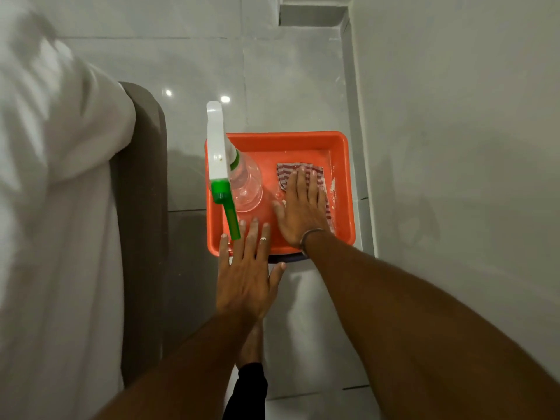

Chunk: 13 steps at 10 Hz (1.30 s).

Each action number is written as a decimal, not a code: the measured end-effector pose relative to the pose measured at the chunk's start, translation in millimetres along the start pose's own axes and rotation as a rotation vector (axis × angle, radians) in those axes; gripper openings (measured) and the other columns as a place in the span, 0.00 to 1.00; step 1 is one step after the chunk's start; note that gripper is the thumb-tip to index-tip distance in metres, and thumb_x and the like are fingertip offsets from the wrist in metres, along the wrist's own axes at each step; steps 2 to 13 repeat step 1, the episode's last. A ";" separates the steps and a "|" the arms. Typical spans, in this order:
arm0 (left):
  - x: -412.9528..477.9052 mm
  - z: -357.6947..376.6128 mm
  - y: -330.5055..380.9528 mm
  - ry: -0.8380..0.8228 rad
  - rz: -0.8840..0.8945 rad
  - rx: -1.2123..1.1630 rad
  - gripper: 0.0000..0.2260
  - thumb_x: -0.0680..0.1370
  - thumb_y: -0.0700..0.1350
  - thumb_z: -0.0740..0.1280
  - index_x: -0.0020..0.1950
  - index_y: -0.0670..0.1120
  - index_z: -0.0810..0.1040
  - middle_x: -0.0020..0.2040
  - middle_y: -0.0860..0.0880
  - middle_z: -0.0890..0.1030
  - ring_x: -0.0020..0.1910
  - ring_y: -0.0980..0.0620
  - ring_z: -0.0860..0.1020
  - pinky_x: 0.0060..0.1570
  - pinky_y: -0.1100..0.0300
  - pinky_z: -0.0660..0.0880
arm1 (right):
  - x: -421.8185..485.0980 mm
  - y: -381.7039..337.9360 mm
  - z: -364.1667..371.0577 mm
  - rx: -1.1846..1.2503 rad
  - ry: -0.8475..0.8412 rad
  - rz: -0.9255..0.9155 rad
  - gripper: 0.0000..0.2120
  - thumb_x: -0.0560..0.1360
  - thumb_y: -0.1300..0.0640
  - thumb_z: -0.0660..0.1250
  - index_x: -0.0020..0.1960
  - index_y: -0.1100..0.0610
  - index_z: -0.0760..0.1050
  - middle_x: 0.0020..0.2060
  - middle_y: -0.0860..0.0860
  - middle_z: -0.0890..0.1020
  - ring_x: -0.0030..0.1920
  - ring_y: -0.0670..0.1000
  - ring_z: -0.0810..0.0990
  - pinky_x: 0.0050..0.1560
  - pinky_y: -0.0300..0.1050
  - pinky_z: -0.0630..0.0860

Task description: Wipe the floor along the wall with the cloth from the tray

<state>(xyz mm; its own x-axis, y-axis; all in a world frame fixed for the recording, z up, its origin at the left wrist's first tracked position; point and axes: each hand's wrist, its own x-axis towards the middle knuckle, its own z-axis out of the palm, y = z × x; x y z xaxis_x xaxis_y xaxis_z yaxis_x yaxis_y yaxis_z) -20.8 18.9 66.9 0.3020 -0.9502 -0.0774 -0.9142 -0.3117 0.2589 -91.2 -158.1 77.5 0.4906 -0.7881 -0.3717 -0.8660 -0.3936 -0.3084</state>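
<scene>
An orange tray (281, 139) sits on the pale tiled floor beside the white wall (454, 147). In its right half lies a red-and-white striped cloth (288, 171). My right hand (301, 207) rests flat on the cloth with fingers spread, not closed around it. My left hand (245, 268) hovers open over the tray's near left edge, fingers apart, holding nothing. A clear spray bottle (245, 183) with a white and green trigger head stands in the tray's left half, just beyond my left fingertips.
A bed with a white sheet (60, 207) and a dark brown frame (142, 207) runs along the left. The strip of floor (288, 71) between bed and wall continues ahead to a step or recess (312, 15). My foot (251, 344) is below the left hand.
</scene>
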 end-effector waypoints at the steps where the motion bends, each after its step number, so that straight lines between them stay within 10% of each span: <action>1: 12.2 -2.1 -1.6 -0.013 -0.005 0.054 0.36 0.86 0.64 0.53 0.86 0.42 0.64 0.87 0.39 0.64 0.87 0.41 0.52 0.82 0.30 0.57 | 1.6 3.8 -9.6 0.060 0.032 -0.007 0.37 0.85 0.38 0.47 0.83 0.57 0.37 0.84 0.56 0.39 0.83 0.57 0.36 0.83 0.59 0.40; 13: 12.2 -2.1 -1.6 -0.013 -0.005 0.054 0.36 0.86 0.64 0.53 0.86 0.42 0.64 0.87 0.39 0.64 0.87 0.41 0.52 0.82 0.30 0.57 | 1.6 3.8 -9.6 0.060 0.032 -0.007 0.37 0.85 0.38 0.47 0.83 0.57 0.37 0.84 0.56 0.39 0.83 0.57 0.36 0.83 0.59 0.40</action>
